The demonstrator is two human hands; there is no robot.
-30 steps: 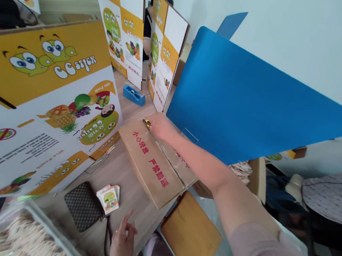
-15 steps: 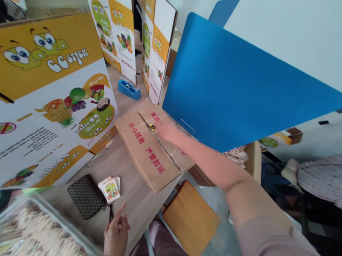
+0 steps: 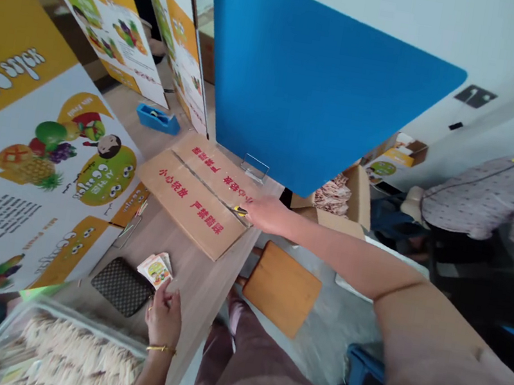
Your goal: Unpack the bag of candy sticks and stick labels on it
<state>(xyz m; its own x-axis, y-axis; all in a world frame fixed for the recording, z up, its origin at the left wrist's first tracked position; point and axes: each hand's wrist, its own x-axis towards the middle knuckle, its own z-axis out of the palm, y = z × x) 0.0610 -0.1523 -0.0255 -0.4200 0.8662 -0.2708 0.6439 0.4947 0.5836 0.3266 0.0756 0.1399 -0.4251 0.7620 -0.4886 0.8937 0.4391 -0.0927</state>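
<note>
- Brown cardboard carton printed with red Chinese characters, lying on a pale wood-grain table; a narrow dark line runs lengthwise along its top.
- Small yellow-and-black cutter, at that line, near the carton's right end.
- Right hand, above the carton's right end, gripping the cutter.
- The step in hand seems to be slitting the carton along its middle; whether the line is cut through, I cannot tell.
- The next move would likely call for checking the slit's right end, then putting the blade aside before lifting the flaps.
- Left hand, nearer the wearer than the carton, fingers loosely bent, apparently holding nothing; its fingertips are at a small stack of colourful printed cards, contact unclear.
- Beyond the carton: a blue plastic tape dispenser and a large blue panel.
</note>
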